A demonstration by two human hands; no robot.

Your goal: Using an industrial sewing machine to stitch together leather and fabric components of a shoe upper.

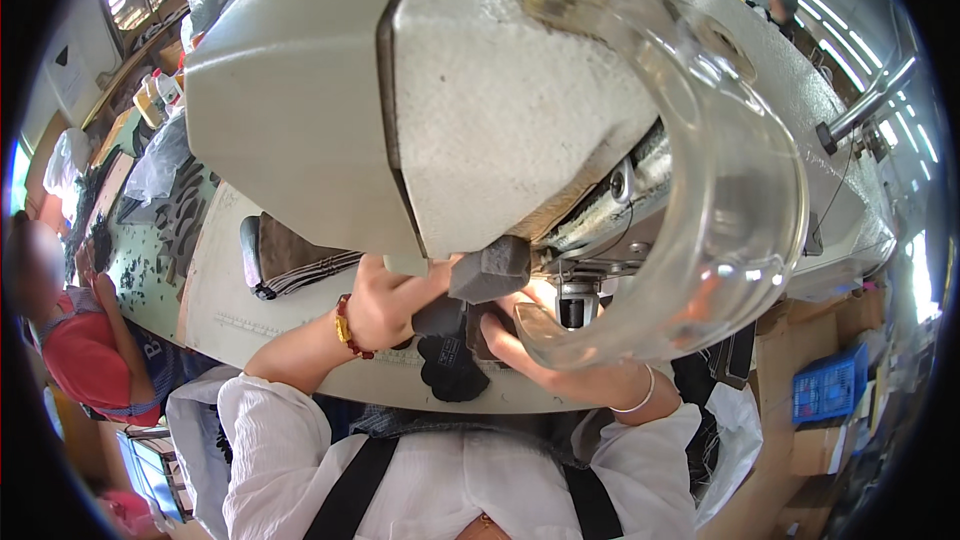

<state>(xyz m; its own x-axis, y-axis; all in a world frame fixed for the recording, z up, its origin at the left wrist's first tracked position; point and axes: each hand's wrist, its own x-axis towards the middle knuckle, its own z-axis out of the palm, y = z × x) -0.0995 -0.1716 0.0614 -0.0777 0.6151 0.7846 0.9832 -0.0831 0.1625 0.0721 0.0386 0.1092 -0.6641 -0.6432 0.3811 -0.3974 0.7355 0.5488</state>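
Observation:
A large cream sewing machine [520, 90] fills the middle of the view, with a curved clear plastic guard [745, 210] on its right side. My left hand [385, 305], wearing a red and gold bracelet, is closed at the edge of a dark fabric piece [480, 330]; its fingertips go behind a grey foam block [492, 270]. From the other side my right hand [525, 345] pinches the same fabric by the lit needle area, its fingers partly covered by the guard. A black, rounded fabric piece [452, 368] hangs toward me at the table's near edge.
Folded brown and striped fabric pieces [300, 255] lie left on the pale worktable [225, 290]. Farther left, a person in red [95, 355] sits at a green table [140, 275] covered with dark cut pieces. A blue basket [830, 385] and cardboard boxes stand at right.

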